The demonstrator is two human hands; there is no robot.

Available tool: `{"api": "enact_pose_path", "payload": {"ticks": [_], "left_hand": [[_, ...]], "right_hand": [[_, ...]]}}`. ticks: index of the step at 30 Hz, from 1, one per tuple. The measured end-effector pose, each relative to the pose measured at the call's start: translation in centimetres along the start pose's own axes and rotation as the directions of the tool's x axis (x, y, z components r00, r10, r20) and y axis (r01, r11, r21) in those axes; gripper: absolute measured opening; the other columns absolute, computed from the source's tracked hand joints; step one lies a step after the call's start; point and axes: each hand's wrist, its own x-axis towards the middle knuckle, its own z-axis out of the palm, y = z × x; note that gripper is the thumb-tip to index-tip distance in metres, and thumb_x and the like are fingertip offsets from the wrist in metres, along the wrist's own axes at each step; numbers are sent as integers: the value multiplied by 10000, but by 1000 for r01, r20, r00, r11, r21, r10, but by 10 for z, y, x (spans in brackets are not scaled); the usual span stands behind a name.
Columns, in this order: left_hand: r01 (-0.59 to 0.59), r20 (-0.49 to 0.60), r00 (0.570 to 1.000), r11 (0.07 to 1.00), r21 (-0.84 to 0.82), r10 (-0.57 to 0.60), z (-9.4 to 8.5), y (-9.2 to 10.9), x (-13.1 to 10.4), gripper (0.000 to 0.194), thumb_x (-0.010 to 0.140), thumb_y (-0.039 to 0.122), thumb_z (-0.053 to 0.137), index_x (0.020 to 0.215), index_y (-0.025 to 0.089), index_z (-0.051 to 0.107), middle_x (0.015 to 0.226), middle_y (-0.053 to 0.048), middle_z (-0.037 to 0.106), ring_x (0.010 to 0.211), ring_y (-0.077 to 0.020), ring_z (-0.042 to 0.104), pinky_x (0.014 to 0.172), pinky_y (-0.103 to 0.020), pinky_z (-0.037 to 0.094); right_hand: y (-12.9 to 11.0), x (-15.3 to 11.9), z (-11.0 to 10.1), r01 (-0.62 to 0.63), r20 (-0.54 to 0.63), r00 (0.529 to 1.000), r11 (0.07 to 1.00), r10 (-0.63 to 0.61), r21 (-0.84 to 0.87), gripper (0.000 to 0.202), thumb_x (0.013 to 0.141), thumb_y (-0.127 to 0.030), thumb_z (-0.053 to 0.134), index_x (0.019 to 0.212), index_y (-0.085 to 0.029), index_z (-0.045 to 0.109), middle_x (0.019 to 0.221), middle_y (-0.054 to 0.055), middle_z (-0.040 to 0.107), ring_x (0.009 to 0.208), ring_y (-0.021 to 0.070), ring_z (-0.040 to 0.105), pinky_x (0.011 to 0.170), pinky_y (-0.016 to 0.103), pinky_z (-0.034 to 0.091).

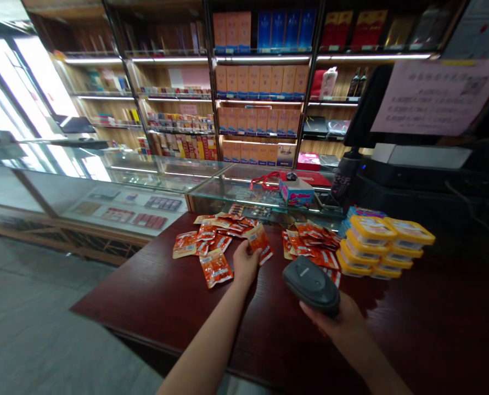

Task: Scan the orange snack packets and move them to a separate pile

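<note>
Orange snack packet (259,242) pinched in outstretched left hand (246,264), right hand (338,320) gripping scanner (311,284)

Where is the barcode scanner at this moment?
In the head view the barcode scanner is in the right hand, low and right of centre above the dark red counter, near the yellow-lidded tubs.

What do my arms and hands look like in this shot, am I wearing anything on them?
Both arms are bare as far as the picture shows: no sleeves, gloves, watch or bracelets visible on either forearm. The left hand and right hand show no rings that can be made out. The forearms are slim and enter from the bottom edge.
</note>
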Motion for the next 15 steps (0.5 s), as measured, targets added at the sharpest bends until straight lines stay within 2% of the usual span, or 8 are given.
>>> {"api": "enact_pose_path", "payload": {"ticks": [3, 5, 8, 11, 15], "left_hand": [[25, -7, 1000, 1000, -9, -26, 2, 1, 1, 271, 688, 170, 648, 957, 145, 675, 941, -71, 718, 872, -202, 644, 813, -324, 493], [49, -3, 999, 999, -15, -49, 2, 2, 0, 254, 688, 208, 660, 932, 143, 689, 903, -67, 721, 844, -201, 644, 785, -314, 497], [65, 20, 998, 997, -52, -64, 0, 4, 0, 245, 684, 279, 674, 883, 140, 704, 836, -59, 720, 772, -190, 642, 732, -296, 502], [81, 56, 996, 986, -147, -74, -2, 8, -1, 265, 664, 330, 695, 835, 127, 705, 768, -54, 710, 679, -170, 629, 661, -278, 499], [187, 159, 977, 925, -330, -141, -1, 21, -2, 322, 647, 400, 723, 797, 116, 695, 719, -51, 699, 605, -146, 617, 586, -256, 496]], "right_hand": [[-2, 2, -3, -3, 97, 995, 1000, 3, -4, 238, 803, -389, 611, 913, -188, 678, 844, 35, 739, 809, 204, 686, 742, 281, 541], [2, 2, -6, 38, 84, 996, 997, -32, -63, 236, 796, -342, 599, 972, -198, 663, 973, 49, 730, 888, 212, 682, 787, 287, 529], [18, -1, -9, 81, 23, 997, 963, -78, -258, 228, 763, -278, 574, 974, -221, 641, 914, 49, 728, 825, 227, 688, 726, 297, 522], [39, -5, -12, 109, -44, 988, 867, -149, -487, 256, 748, -233, 541, 993, -225, 612, 875, 55, 719, 777, 240, 682, 670, 309, 498], [57, -7, -12, 190, -92, 943, 742, -321, -643, 291, 753, -172, 510, 1035, -186, 581, 925, 89, 709, 811, 234, 670, 706, 313, 485]]}}
